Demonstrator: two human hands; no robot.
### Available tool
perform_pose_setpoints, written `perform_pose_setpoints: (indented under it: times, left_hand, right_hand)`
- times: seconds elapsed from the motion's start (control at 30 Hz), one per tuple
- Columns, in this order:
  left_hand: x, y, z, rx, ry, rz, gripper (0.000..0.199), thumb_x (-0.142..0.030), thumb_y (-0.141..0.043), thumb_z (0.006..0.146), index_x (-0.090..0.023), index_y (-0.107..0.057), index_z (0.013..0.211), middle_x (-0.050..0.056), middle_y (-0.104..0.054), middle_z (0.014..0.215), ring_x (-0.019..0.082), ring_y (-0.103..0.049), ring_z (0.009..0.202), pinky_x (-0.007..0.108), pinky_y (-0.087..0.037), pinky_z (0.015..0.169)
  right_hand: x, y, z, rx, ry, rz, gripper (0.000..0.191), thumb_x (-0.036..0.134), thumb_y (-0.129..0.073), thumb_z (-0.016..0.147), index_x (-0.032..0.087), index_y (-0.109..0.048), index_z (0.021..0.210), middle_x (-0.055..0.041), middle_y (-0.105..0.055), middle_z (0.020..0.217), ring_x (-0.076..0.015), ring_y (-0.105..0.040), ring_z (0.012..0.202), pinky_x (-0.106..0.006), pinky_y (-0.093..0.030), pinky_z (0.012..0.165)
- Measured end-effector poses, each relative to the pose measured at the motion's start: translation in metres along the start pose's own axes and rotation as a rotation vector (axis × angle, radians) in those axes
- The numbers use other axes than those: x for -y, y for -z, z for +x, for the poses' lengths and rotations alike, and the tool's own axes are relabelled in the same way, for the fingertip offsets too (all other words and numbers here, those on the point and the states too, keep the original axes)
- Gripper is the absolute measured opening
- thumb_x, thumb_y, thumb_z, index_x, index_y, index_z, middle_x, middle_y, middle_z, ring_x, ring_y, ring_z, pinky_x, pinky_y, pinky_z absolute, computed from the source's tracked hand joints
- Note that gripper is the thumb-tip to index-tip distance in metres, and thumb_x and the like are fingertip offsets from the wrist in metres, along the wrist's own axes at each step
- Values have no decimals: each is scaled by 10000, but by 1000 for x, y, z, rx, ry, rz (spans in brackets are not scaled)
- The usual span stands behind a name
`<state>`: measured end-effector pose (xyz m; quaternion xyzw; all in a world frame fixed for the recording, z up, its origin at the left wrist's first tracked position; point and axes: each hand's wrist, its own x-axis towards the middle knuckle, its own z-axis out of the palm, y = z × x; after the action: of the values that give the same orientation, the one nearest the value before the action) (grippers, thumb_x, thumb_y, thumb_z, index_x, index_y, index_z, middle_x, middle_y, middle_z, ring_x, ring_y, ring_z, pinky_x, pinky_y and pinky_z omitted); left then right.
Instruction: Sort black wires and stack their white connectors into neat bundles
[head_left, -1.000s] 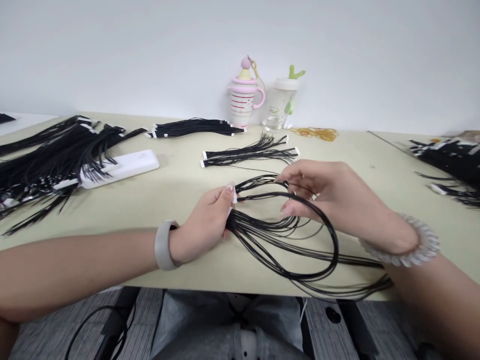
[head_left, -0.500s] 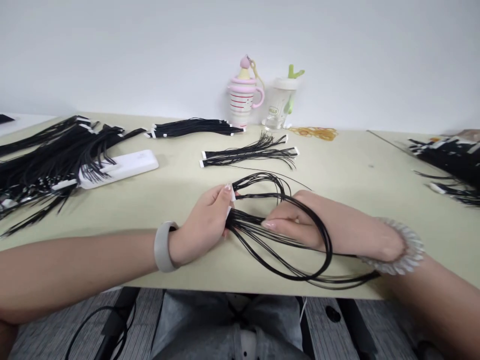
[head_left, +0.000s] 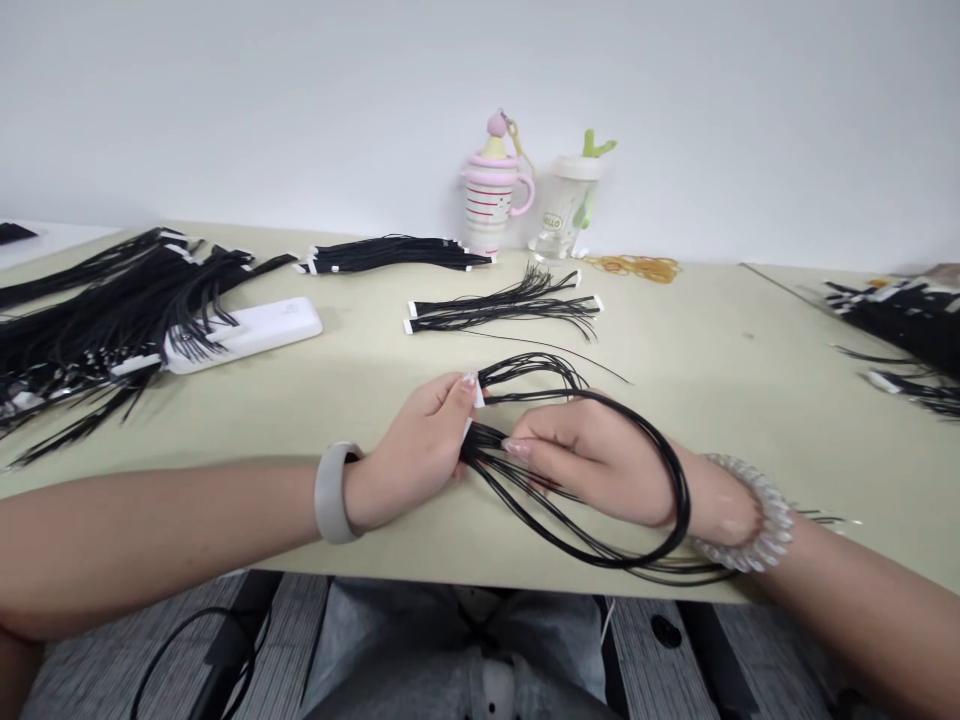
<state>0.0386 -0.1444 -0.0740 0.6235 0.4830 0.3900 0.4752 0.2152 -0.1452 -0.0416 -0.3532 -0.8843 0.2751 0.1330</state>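
Note:
My left hand (head_left: 409, 450) pinches a bundle of thin black wires (head_left: 600, 553) at its white end tabs (head_left: 477, 392). My right hand (head_left: 592, 468) lies just to the right of it, with its fingertips close to the left hand and closed around the strands. A large loop of the wires curves past the right hand and wrist, and other strands spread over the table edge. A grey band (head_left: 330, 492) circles my left wrist, and a clear coil bracelet (head_left: 742, 515) circles my right.
On the pale green table (head_left: 697, 360), black wire bundles with white tabs lie at the left (head_left: 112, 310), back (head_left: 390, 255), centre (head_left: 502, 308) and right (head_left: 900, 320). A white power bank (head_left: 255, 335), pink mug (head_left: 495, 190), clear bottle (head_left: 562, 205) and rubber bands (head_left: 637, 265) are there.
My right hand has moved down and left, closer to my left hand, drawing the wire loop along. My left hand has stayed nearly in place.

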Motion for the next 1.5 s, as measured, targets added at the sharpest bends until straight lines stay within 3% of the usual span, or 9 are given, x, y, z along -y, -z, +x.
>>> perform_pose_setpoints:
  times: [0.5,0.73,0.93,1.07,1.17,1.27,1.37,1.43,1.5]
  left_hand:
    - [1,-1,1,40,-12,10,363,-476,-311,857,-187,-413,662,-62,-356,454,73,-334,375,204,-300,374]
    - [3,-1,0,42,-47,25,393,-461,-312,862,-185,-364,588,-57,-363,440,73,-342,392,207,-299,393]
    - [0,0,0,40,-33,24,370,-449,-330,860,-185,-379,605,-60,-359,435,74,-334,392,207,-296,397]
    - [-2,-1,0,40,-24,1,364,-451,-330,860,-187,-379,614,-61,-356,430,75,-344,385,207,-310,396]
    - [-1,-2,0,56,-2,-50,369,-474,-318,856,-190,-392,633,-62,-358,425,75,-344,361,207,-296,365]
    - [0,-2,0,69,26,-95,374,-499,-315,849,-196,-387,641,-66,-351,412,74,-329,327,204,-269,329]
    - [2,-1,0,76,25,-108,379,-506,-315,846,-198,-370,632,-68,-341,412,71,-327,321,204,-272,327]
    - [2,-1,0,79,15,-92,377,-498,-315,850,-196,-374,631,-65,-350,420,71,-334,333,205,-280,342]
    - [2,0,0,71,-3,-66,376,-488,-318,854,-193,-377,627,-61,-368,435,68,-338,350,207,-288,360]
  right_hand:
    - [0,-9,-1,65,-280,547,233,278,-379,852,160,-449,663,34,-493,521,-84,-524,467,-203,-444,484]
    - [1,-2,1,156,-115,361,225,219,-433,809,138,-486,605,32,-501,563,-48,-425,493,-159,-338,467]
    - [-1,-8,1,98,-152,320,318,292,-327,880,148,-466,632,24,-529,583,-61,-488,525,-174,-392,526]
    - [-1,-2,-1,29,-64,-35,269,259,-374,858,158,-490,637,30,-506,575,-65,-426,518,-198,-339,511]
    - [3,15,-7,-122,-22,-360,200,200,-445,807,166,-519,624,12,-516,597,-89,-420,564,-240,-337,556]
    - [1,34,-12,-284,-108,-378,184,226,-489,795,174,-569,638,13,-527,552,-82,-420,500,-251,-349,515]
    - [-11,50,-11,-685,-160,-88,76,215,-578,739,156,-626,741,-19,-604,627,-93,-513,534,-253,-401,514]
    - [-24,60,-7,-968,-83,243,159,137,-577,724,120,-615,878,-95,-640,885,-133,-588,743,-265,-440,603]
    - [-36,69,-4,-1093,-64,515,284,86,-504,758,84,-558,1037,-162,-559,1124,-128,-577,858,-255,-432,634]
